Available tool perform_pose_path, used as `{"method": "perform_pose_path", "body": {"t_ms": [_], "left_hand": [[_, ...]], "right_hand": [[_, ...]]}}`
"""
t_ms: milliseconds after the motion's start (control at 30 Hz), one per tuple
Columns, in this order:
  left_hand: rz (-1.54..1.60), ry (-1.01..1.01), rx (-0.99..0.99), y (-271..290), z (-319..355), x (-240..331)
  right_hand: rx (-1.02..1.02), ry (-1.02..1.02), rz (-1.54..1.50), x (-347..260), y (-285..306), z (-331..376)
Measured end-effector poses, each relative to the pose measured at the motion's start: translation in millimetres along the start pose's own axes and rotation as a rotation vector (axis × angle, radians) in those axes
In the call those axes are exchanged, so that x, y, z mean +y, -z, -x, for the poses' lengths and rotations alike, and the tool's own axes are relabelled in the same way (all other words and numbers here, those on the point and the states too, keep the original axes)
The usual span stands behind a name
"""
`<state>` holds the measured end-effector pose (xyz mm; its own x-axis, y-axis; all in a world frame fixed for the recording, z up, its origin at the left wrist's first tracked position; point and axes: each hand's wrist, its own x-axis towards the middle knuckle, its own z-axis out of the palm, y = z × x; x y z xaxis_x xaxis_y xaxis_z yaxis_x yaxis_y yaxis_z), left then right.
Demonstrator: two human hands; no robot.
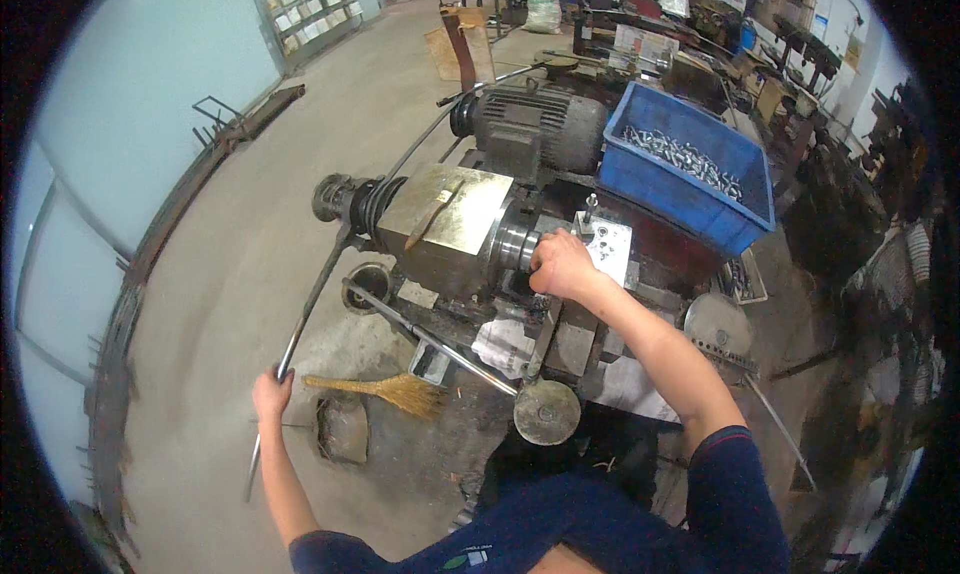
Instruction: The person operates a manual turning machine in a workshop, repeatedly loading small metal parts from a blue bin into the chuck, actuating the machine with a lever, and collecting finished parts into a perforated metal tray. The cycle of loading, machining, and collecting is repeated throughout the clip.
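Left hand [271, 392] closed around long bent lever [318, 292] at machine's left side, over floor. Right hand [560, 264] curled at chuck [515, 246] on machine's front, whether it holds anything can't tell. Blue bin [690, 174] of metal parts at machine's far right corner.

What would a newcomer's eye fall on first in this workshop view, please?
Probably the bright blue bin of small metal parts at upper right, behind the greasy lathe-like machine in the centre. Then the hands: the right hand at the machine's spindle, the left hand gripping a long curved lever at lower left.
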<state>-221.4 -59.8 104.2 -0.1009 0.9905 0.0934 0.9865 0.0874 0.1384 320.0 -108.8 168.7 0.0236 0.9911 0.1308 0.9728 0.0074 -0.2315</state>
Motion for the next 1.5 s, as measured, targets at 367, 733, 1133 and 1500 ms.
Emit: {"method": "perform_pose_path", "body": {"t_ms": [367, 733, 1133, 1500], "left_hand": [[-0.036, 0.150, 0.140, -17, 26, 44], [0.072, 0.098, 0.119, 1, 102, 101], [0.243, -0.613, -0.030, 62, 87, 188], [0.168, -1.058, -0.390, 24, 98, 318]], "right_hand": [[0.024, -0.011, 0.001, 0, 1, -2], [0.133, 0.037, 0.139, 8, 32, 14], [0.820, 0.075, 0.060, 97, 237, 105], [0.613, -0.586, -0.039, 154, 190, 342]]}}
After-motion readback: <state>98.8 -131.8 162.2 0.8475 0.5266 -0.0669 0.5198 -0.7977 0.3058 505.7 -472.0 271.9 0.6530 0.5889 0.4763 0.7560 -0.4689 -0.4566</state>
